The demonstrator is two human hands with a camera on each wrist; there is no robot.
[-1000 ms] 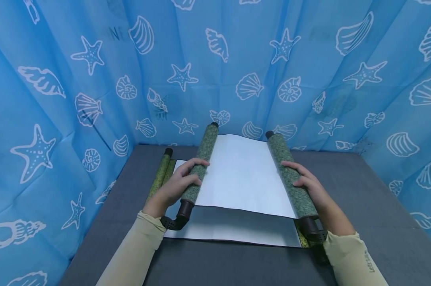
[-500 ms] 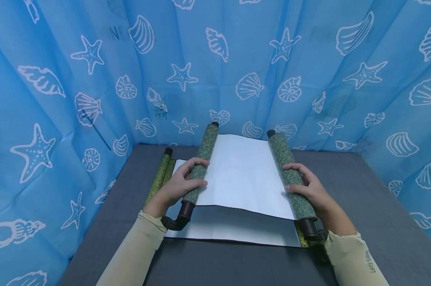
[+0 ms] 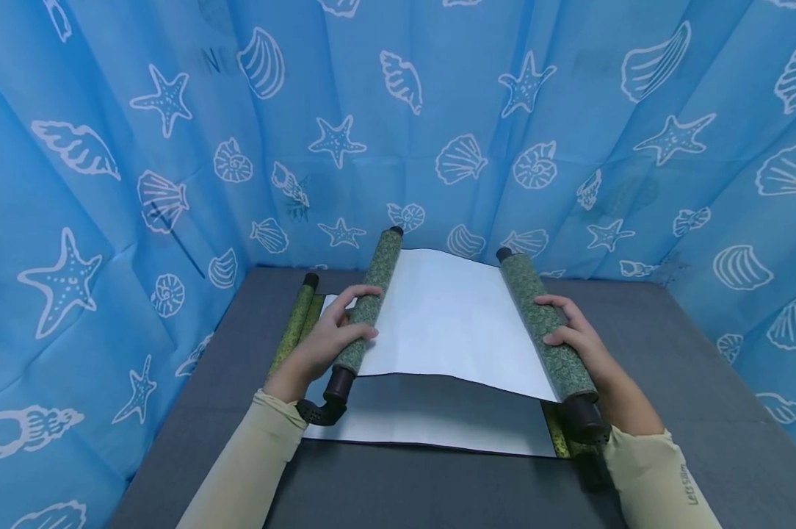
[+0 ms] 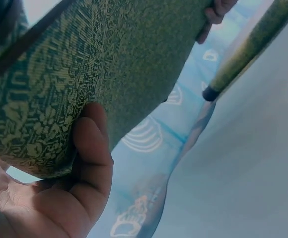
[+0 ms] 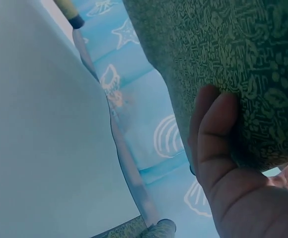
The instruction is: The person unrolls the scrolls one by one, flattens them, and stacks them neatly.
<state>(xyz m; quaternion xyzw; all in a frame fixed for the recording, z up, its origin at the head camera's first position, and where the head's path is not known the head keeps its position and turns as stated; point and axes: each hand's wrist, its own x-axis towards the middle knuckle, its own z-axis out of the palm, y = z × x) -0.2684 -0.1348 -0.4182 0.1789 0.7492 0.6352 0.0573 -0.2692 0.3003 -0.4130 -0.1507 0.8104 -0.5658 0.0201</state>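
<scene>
A green-patterned hanging scroll [image 3: 457, 316], partly unrolled with its white face up, is held above the table between both hands. My left hand [image 3: 325, 338] grips its left roll [image 3: 385, 264], thumb and fingers round the green cloth. On the right roll [image 3: 530, 290] my right hand [image 3: 579, 338] has a similar grip. Both rolls end in dark knobs. In the left wrist view, curled fingers [image 4: 92, 153] press against the patterned backing [image 4: 129, 59]. The right wrist view shows fingers [image 5: 216, 129] curled on the backing [image 5: 253, 54] too.
Under the held scroll, a second scroll [image 3: 438, 422] lies unrolled on the grey table [image 3: 385, 488], white face up. Its yellow-green left roll [image 3: 295, 323] shows beside my left hand; its right side is mostly covered. A blue shell-print curtain [image 3: 398, 147] hangs behind and at the sides.
The right roll has shifted slightly right and tilted. My right thumb came forward onto the roll's inner edge, then drew back. The left hand has moved only a little.
</scene>
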